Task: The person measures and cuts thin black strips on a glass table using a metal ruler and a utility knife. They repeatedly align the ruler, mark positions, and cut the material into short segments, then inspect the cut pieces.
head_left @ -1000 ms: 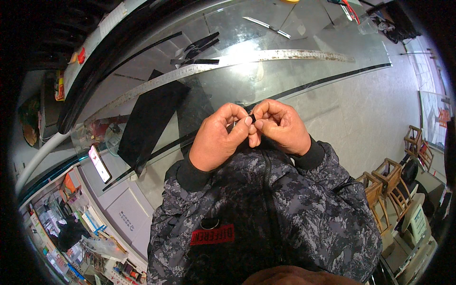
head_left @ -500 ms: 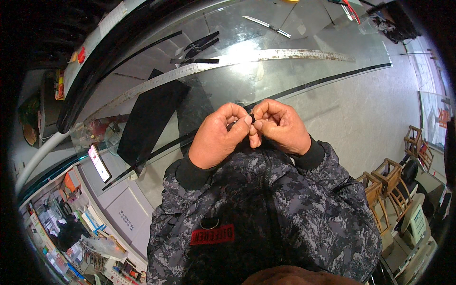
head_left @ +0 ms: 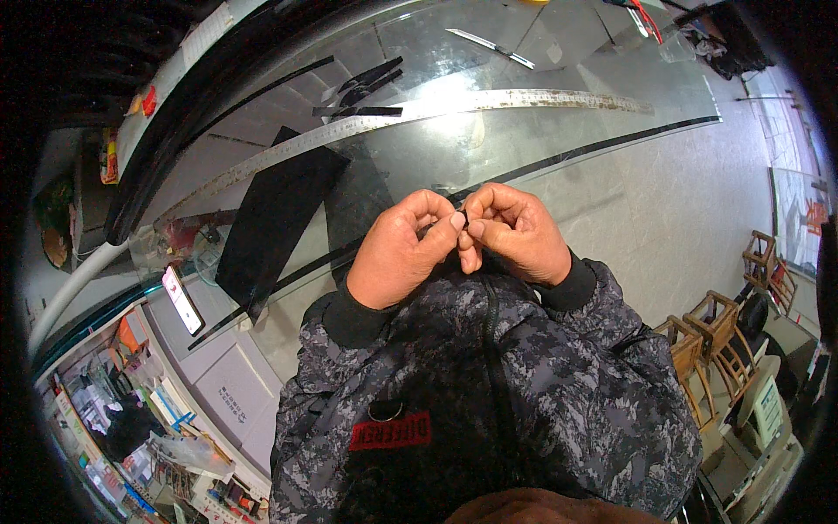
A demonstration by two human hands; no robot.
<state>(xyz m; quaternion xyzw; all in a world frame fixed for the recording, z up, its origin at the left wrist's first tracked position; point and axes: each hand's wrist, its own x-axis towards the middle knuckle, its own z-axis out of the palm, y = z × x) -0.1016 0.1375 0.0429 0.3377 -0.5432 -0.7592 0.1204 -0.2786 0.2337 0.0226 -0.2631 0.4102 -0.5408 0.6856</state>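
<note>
Plainly, left hand (head_left: 401,249): bent inward, thumb and fingertips pinched on a tiny black piece (head_left: 463,215).
Right hand (head_left: 521,234): mirroring it, thumb and forefinger appearing to grip the same piece from the other side.
Black piece: between the two sets of fingertips and mostly covered by them, so its shape cannot be told.
Good handling: probably a light, even pinch with both thumbs close together, since something so small could easily slip or twist; tilting the fingers aside would help the person see its edge.
Black sheet (head_left: 281,218): left of the left hand, on the glass (head_left: 419,157).
Ruler (head_left: 419,108): beyond both hands.
Knife (head_left: 490,49): farther beyond, well apart from the fingers.
</note>
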